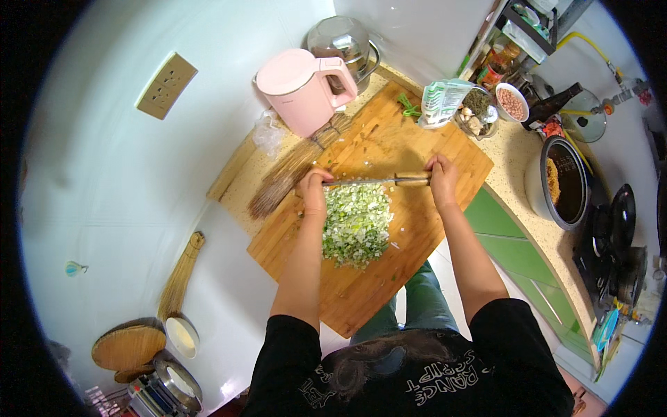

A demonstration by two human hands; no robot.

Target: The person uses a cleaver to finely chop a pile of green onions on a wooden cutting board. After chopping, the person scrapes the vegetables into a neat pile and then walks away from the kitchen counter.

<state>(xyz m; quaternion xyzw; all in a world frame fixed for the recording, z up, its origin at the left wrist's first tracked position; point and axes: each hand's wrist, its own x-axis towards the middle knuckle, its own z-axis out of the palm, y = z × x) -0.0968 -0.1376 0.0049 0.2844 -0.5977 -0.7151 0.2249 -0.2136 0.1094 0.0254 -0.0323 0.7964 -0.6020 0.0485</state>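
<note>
A knife with a wooden handle (pixel 412 179) lies level across the far side of a heap of chopped green and white vegetable, perhaps scallion (pixel 357 224). My right hand (pixel 442 180) is closed on the end of its handle. At the other end, my left hand (pixel 315 188) grips the tip of the blade. We see the blade almost edge-on, so its width is hidden. The heap spreads over a large wooden cutting board (pixel 375 307), with a few loose bits around it. Whether the blade touches the board cannot be told.
A straw whisk brush (pixel 292 169) rests along the board's left edge, beside a pink electric kettle (pixel 299 94). At the far right corner stand a plastic packet (pixel 443 103), a glass bowl (pixel 477 117) and a white bowl of peanuts (pixel 512 102). A cooker pot (pixel 560 182) sits on the right counter.
</note>
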